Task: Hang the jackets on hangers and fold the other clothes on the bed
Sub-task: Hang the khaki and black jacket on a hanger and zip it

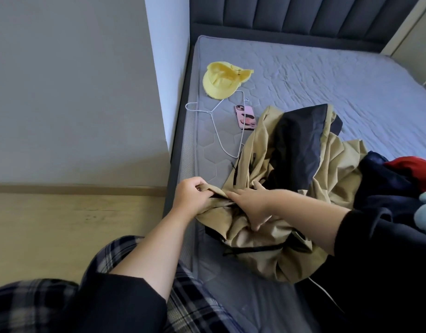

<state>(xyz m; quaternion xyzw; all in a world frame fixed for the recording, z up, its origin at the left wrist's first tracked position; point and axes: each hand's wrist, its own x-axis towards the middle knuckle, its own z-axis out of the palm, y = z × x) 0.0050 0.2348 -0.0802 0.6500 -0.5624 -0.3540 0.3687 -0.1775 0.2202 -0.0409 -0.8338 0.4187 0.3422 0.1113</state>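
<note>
Left hand (191, 197) pinches the near edge of the tan jacket (291, 164); white wire hanger (216, 132) lies unused beyond; right hand (251, 206), fingers spread, presses the cloth, perhaps at a zip; clothes pile (387, 186) at right is unfolded, nothing hung yet

The left hand (191, 199) is curling its fingers and thumb round an edge of the tan jacket (260, 260), pinching it, its bare forearm reaching up from the lower left out of a dark sleeve. The right hand (254, 207) is lying palm down on the same cloth, fingers spread and fairly straight, its bare forearm coming in from the right.
</note>
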